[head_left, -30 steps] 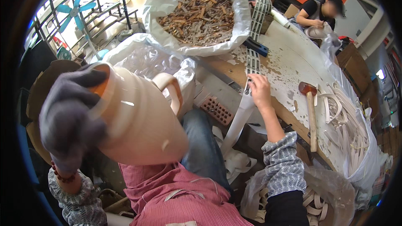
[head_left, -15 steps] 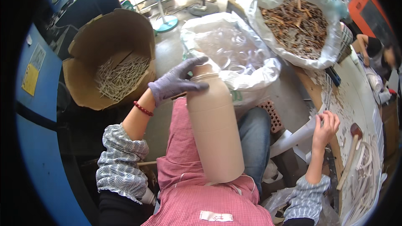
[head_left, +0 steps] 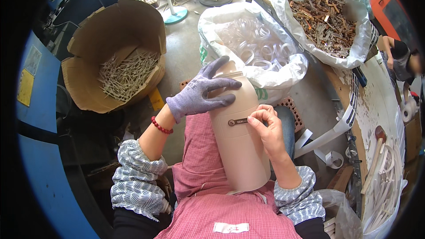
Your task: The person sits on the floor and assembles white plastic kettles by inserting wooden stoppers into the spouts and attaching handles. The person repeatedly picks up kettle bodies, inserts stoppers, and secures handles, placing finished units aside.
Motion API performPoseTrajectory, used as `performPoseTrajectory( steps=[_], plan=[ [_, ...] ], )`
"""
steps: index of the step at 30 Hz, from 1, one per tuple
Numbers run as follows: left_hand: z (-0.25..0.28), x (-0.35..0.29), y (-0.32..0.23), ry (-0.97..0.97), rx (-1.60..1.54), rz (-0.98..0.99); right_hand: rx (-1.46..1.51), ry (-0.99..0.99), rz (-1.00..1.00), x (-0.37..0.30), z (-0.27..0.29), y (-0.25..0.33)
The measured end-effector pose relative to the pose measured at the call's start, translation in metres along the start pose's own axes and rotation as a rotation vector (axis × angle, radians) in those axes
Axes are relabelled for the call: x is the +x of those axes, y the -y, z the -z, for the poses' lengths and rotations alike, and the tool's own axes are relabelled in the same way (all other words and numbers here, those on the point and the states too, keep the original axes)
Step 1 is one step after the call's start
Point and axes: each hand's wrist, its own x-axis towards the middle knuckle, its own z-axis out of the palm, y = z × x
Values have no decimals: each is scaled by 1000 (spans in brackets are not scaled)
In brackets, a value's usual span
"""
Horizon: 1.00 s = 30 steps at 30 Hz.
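Note:
A tall beige plastic bottle (head_left: 243,159) leans back across my lap, its neck pointing away from me. My left hand (head_left: 199,93), in a grey-purple glove, grips it round the shoulder near the neck, fingers spread over the top. A small dark label (head_left: 239,122) with light print lies against the bottle's upper front. Its right end is pinched between the thumb and fingertips of my bare right hand (head_left: 272,132). To the right, a white strip bearing more dark labels (head_left: 344,123) hangs by the table's edge.
A cardboard box (head_left: 75,79) of thin pale sticks stands left. Ahead are a white sack (head_left: 299,77) of clear plastic rings and another sack (head_left: 363,40) of brown scraps. A mallet (head_left: 372,159) lies on the worktable (head_left: 372,97) at right; another person is beyond it.
My right hand has moved left from the label strip to the bottle, and a dark label now shows on the bottle's front. My left hand keeps its grip.

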Motion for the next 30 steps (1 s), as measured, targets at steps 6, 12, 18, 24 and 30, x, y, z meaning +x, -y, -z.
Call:
performPoseTrajectory(
  steps=[6, 12, 18, 24, 30],
  plan=[
    [-1, 0, -12, -15, 125, -48, -25, 1, -21, 1, -1, 4],
    [-5, 1, -17, 6, 198, -42, -135, -73, 99, -3, -5, 1],
    [-1, 8, -19, 84, 211, -18, 25, -214, 79, 9, -3, -32],
    [31, 32, -52, -89, 641, -105, -193, 37, 381, 5, -19, -5],
    [38, -10, -64, 694, 184, 740, -447, 230, 652, 77, 36, 50]
  ],
)
